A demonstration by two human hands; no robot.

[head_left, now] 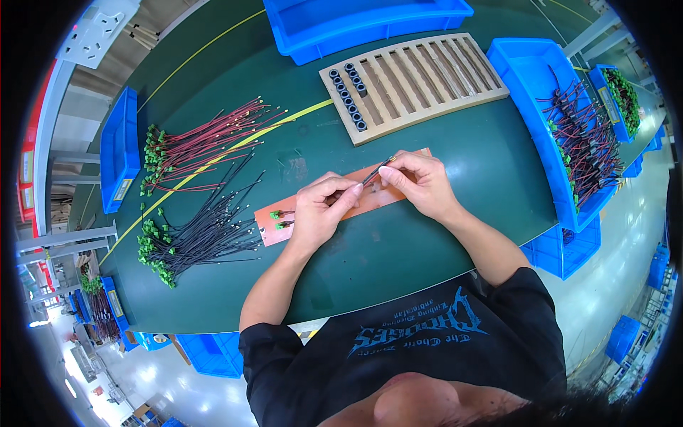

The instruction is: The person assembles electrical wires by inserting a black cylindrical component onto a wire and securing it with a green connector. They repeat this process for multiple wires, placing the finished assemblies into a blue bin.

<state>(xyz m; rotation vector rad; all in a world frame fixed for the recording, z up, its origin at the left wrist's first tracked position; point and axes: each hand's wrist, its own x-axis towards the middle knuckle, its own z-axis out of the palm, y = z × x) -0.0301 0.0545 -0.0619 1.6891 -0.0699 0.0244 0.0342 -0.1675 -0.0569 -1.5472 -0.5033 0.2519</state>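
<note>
Above a copper-coloured board [265, 233], both my hands work on a thin black wire [373, 174]. My left hand [321, 205] pinches it between thumb and fingertips. At the wire's upper right end, my right hand [421, 182] is closed with thumb against forefinger. Whether a second wire or small part is in the fingers is too small to tell. Two green connectors [279, 214] rest at the board's left end, and their leads run under my left hand. My fingers and wrists cover much of the board's middle.
Left on the green table [398, 260] lie red wires [213, 139] and black wires [213, 220] with green connectors. Beyond stands a slotted wooden rack [420, 117] holding small black cylinders [346, 98]. Blue bins [356, 35] sit behind, left and right; the right bin [544, 146] holds wire assemblies [580, 142].
</note>
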